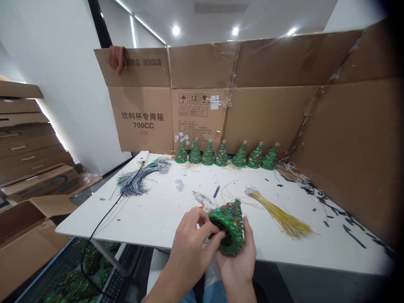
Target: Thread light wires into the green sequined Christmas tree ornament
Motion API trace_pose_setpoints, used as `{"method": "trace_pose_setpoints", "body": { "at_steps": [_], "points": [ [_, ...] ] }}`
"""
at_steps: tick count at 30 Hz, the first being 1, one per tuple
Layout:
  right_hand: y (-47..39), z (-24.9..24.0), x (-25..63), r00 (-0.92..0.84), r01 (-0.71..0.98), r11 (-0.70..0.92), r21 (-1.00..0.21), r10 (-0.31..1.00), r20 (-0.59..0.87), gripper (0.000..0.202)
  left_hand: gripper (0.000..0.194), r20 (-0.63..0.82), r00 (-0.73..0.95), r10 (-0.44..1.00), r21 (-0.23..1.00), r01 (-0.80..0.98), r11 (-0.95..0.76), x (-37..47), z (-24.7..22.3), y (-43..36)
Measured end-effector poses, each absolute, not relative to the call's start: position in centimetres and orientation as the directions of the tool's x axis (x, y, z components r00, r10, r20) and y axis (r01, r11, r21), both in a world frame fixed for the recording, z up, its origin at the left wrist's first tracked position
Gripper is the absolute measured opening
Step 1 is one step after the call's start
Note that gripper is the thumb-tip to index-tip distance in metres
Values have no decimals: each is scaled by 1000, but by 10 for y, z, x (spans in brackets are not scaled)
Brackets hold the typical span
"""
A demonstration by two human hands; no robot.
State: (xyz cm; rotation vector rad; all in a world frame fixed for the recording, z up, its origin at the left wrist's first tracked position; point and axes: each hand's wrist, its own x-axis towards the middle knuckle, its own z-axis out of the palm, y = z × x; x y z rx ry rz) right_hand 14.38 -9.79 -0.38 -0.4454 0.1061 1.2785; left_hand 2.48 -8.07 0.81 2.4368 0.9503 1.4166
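Observation:
A small green tinsel tree (232, 216) with red garland is tilted over the table's front edge, its hollow base turned toward me. My right hand (238, 261) is wrapped round its right side and underside. The fingers of my left hand (197, 237) are pinched together at the opening of the base; what they hold inside is too small to tell. Just behind the tree lie a white tool (204, 199), partly covered, and a blue pen-like item (216, 192).
Several finished-looking trees (207, 156) stand along the cardboard wall (268, 113). On the white table (151, 219) are blue-green wires (135, 181) at left, yellow wires (280, 214) at right, and black scraps (353, 235). A black cable (107, 214) crosses the left side.

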Motion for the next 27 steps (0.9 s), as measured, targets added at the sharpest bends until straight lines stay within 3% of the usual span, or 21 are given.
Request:
{"method": "trace_pose_setpoints", "body": {
  "at_steps": [8,14,27],
  "points": [
    [-97,-8,143,364,-910,261,-322,874,-321,39,10,684,452,573,455,349,-819,23,4,-79],
    [-95,-12,142,357,-916,262,-303,876,-323,41,11,596,601,532,325,426,-844,18,12,-82],
    [-95,-7,139,375,-911,284,-298,871,-316,39,13,664,528,530,332,427,-841,19,4,-80]
  ]
}}
